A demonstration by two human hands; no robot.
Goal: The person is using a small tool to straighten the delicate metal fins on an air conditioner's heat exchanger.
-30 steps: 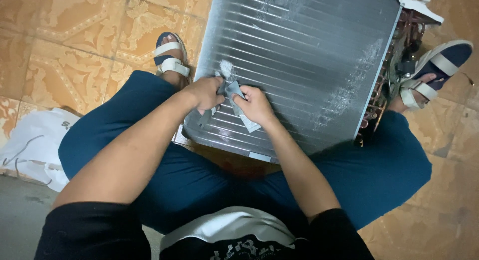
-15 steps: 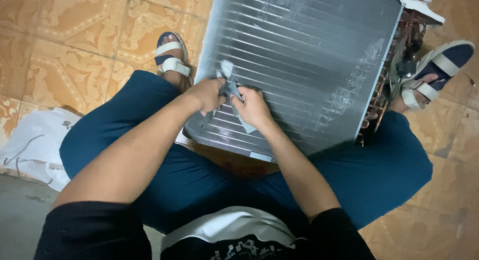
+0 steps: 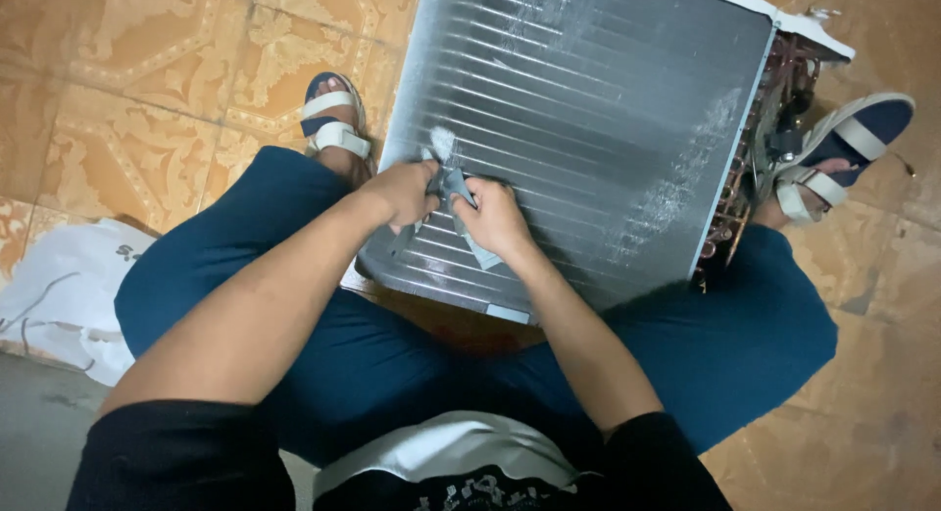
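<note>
A large finned metal coil [image 3: 588, 109], like an air-conditioner radiator, lies tilted across my legs on the floor. My left hand [image 3: 404, 193] and my right hand [image 3: 495, 217] sit close together on its near left part. Both grip a small grey-white cloth [image 3: 453, 186] bunched between them and pressed onto the fins. A strip of the cloth hangs down under my right hand. White dusty smears mark the fins at the right.
Copper tubes and bends [image 3: 755, 168] stick out at the coil's right end, beside my right sandalled foot [image 3: 833, 158]. My left sandalled foot [image 3: 333, 124] is by the coil's left edge. A white plastic bag [image 3: 64, 295] lies on the patterned orange tile floor at left.
Both hands with the cloth have shifted slightly on the fins, staying on the same near left patch. The coil has not moved.
</note>
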